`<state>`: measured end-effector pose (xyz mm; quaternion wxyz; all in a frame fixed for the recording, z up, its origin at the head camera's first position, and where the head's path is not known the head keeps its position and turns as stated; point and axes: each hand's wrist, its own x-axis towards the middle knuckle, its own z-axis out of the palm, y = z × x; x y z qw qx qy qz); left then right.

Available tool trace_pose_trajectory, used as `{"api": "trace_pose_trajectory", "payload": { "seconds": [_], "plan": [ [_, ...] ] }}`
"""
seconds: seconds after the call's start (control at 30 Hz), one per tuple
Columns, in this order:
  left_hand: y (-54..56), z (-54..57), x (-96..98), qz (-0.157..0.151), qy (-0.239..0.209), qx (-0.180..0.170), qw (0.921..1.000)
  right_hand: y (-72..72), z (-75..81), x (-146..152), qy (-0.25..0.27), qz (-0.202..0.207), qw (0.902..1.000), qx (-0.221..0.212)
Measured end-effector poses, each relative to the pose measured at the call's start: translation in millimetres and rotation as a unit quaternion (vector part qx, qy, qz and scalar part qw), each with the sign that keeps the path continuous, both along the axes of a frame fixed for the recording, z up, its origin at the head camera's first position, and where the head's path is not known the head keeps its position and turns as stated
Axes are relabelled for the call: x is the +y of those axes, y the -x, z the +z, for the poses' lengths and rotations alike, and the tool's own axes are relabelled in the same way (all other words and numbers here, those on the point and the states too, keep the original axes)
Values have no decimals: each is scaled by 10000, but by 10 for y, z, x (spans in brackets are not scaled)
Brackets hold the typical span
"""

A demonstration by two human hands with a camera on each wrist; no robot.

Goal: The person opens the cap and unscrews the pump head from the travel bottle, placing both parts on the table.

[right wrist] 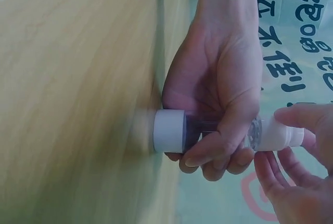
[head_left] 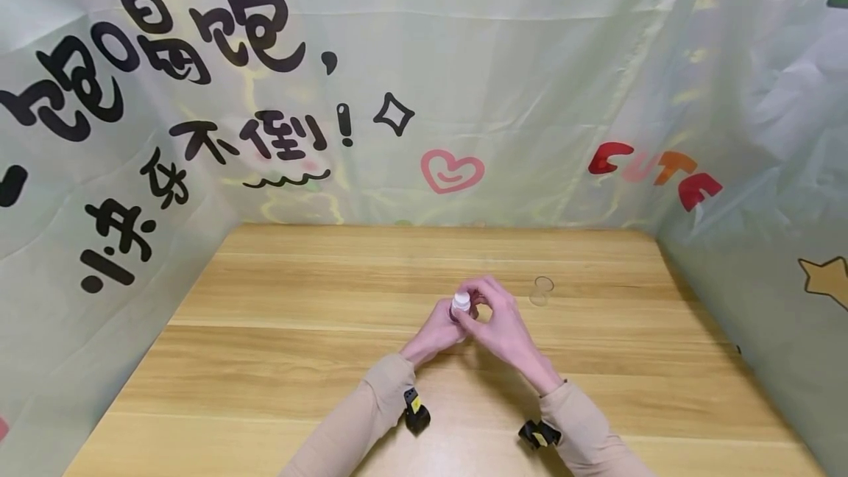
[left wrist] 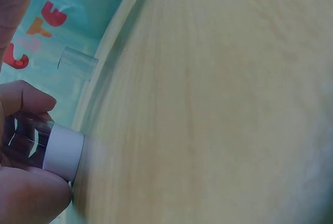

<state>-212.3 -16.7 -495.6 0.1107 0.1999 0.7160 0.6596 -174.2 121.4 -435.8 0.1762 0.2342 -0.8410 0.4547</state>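
Note:
A small see-through bottle [right wrist: 192, 130] with a white base [left wrist: 63, 152] and a white stepped top [head_left: 461, 302] stands upright over the wooden table. Around its body curl the fingers of my left hand [head_left: 433, 328], the thumb across the front in the right wrist view. My right hand [head_left: 501, 324] pinches the white top between thumb and fingers. The white base is low at the table surface in both wrist views. Right of the hands, a clear cylindrical cap [head_left: 541, 291] stands on the table, also seen past the left hand [left wrist: 31, 195] in the left wrist view.
The wooden table [head_left: 298, 359] ends at hanging pale fabric walls [head_left: 530, 94] at the back and both sides, printed with lettering and a pink heart [head_left: 453, 171]. Black wrist cameras [head_left: 415, 412] are strapped at both beige sleeves [head_left: 361, 418].

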Motion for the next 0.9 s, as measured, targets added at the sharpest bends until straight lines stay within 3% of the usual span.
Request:
{"api": "trace_pose_trajectory", "payload": {
  "seconds": [0.33,0.53,0.7,0.9],
  "plan": [
    [-3,6,5,-68,3,67,10000,-8,-7,-14,34,-164,9998,67],
    [5,2,9,-5,-100,94,9999,6,4,1,-60,89,9998,180],
    [-14,16,6,-93,-145,146,9997,-4,-5,3,-56,-46,9999,86],
    [-15,23,16,96,-11,4,10000,-2,-7,3,-35,32,10000,34]
  ]
}}
